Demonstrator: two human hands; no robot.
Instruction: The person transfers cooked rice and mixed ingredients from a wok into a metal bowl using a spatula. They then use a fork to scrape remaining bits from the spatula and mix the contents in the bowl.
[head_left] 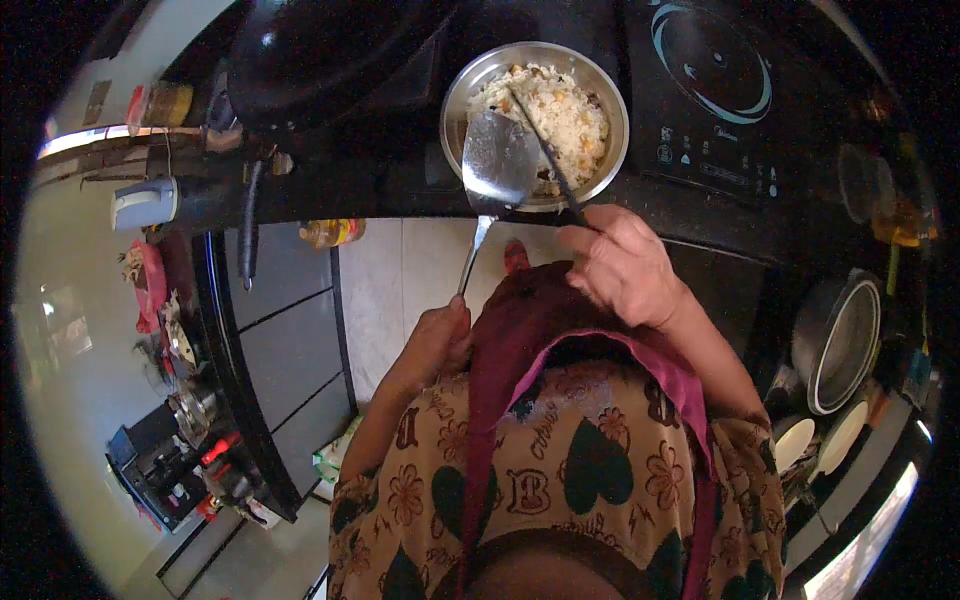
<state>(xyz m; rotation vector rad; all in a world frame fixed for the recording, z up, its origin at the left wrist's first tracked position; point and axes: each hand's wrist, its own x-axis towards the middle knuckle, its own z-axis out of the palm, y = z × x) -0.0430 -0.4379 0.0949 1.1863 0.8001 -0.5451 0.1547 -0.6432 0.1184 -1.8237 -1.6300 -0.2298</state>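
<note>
A round metal bowl (621, 130) on the dark counter holds cooked rice (572, 120) mixed with small brown and yellowish pieces. My left hand (445, 335), near my body, is closed round the handle of a metal spatula (500, 160). Its shiny, broad blade lies over the bowl's near left part and covers some of the rice. In my right hand (625, 265), just right of the bowl's near edge, are dark chopsticks (549, 148). They slant up and left across the bowl, with their tips at the rice.
An induction cooktop (715, 150) sits right of the bowl. At the far left is a big dark wok (310, 70); a black handle (250, 225) juts past the counter edge. A bottle of yellow liquid (332, 233) shows below. A metal pot (843, 345) stands at right.
</note>
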